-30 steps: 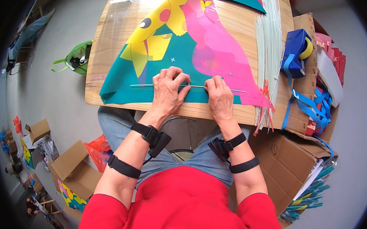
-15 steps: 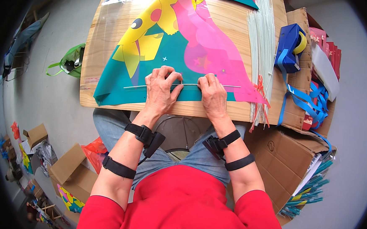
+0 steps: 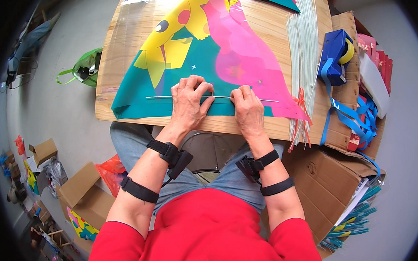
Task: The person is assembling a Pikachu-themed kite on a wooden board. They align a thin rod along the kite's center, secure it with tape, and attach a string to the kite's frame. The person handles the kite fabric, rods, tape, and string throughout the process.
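Observation:
A thin white rod (image 3: 223, 97) lies crosswise on a thin, glossy printed sheet (image 3: 213, 64) in teal, pink and yellow, near the table's front edge. My left hand (image 3: 190, 100) is closed over the rod left of its middle, thumb and curled fingers pressing at the sheet. A short distance to the right, my right hand (image 3: 248, 110) pinches the rod and sheet, fingers bent. Both rod ends stick out past my hands. The sheet narrows toward the far side, and its lower left corner is folded over. My fingertips partly hide the rod.
A bundle of long pale rods (image 3: 303, 55) lies along the right of the wooden table (image 3: 115, 53), with red ties (image 3: 302, 107) near its front end. Right of it sit a blue tape dispenser (image 3: 334, 57), tangled blue strap (image 3: 353, 120) and cardboard boxes (image 3: 320, 190). A green bag (image 3: 84, 66) stands left.
The whole view has shifted slightly to one side. My hands stay at about the same places on the rod and sheet, with little visible finger movement.

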Tool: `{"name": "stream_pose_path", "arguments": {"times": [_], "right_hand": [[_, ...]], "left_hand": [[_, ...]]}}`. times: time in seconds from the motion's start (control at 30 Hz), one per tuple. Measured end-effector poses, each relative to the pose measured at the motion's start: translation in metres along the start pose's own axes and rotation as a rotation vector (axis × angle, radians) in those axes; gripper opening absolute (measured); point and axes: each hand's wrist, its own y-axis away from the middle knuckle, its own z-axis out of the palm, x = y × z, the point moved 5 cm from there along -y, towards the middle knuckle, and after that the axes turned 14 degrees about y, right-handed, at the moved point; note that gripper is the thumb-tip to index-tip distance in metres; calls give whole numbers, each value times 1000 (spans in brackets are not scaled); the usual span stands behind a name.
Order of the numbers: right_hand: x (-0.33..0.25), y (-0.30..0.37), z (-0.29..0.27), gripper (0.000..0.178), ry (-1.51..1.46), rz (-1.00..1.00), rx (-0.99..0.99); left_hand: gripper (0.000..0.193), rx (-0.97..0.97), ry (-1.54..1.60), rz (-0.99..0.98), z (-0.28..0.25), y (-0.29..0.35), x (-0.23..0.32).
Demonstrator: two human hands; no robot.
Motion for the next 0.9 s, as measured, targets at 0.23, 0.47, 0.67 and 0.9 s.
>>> {"name": "stream_pose_path", "arguments": {"times": [0.23, 0.47, 0.67, 0.9], "right_hand": [[-1, 0, -1, 10, 2, 9, -6], [-1, 0, -1, 10, -10, 8, -12], [0, 0, -3, 11, -31, 9, -2], [-4, -3, -13, 15, -103, 33, 21]], "left_hand": [[36, -18, -1, -8, -1, 1, -1], [49, -19, 24, -26, -2, 0, -1], [50, -25, 20, -32, -1, 1, -1], [50, -26, 23, -44, -2, 0, -2]]}}
